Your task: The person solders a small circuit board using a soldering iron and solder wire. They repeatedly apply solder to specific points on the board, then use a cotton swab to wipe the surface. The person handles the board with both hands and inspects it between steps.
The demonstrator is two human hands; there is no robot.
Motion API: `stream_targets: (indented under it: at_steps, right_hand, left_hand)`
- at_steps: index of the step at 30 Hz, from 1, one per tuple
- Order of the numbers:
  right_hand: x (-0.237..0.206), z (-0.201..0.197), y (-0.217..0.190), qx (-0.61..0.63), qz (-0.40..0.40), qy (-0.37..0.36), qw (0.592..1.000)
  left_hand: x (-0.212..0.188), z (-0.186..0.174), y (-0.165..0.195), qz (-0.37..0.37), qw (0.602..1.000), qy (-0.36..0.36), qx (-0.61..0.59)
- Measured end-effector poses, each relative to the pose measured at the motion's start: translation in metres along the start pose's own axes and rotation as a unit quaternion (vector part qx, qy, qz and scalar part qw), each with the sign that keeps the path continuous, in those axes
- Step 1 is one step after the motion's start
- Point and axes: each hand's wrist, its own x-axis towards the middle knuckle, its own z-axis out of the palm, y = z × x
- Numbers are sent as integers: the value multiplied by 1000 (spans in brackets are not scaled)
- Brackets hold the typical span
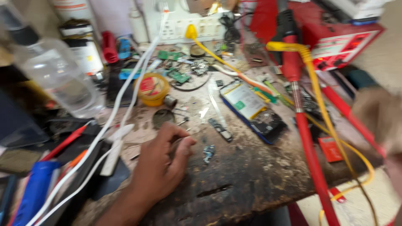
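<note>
My left hand point(161, 161) rests on the worn, scorched workbench point(251, 175), with its fingers pinched around a thin metal tool whose tip pointing right. Just right of the fingertips lies a small grey-blue part point(208, 153). Beyond it lie a narrow circuit strip point(220, 129) and an opened phone point(252, 109) with its insides showing. My right hand point(379, 119) is a blur at the right edge, beside a red cable. Whether it holds anything is unclear.
A red-handled tool point(302, 125) and a yellow cable point(324, 113) cross the bench's right side, in front of a red power unit point(343, 42). White cables point(121, 109), a clear bottle point(58, 75), a yellow tin point(153, 88) and a white socket strip point(188, 27) crowd the left and back.
</note>
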Motion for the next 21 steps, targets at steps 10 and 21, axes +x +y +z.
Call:
stream_targets:
  at_steps: [10, 21]
  right_hand:
    - [-186, 215, -38, 202, 405, -154, 878]
    - [-174, 270, -71, 259, 368, -172, 877]
  left_hand:
    - [-12, -18, 13, -2, 994, -22, -106]
    - [-18, -25, 15, 215, 975, -48, 21]
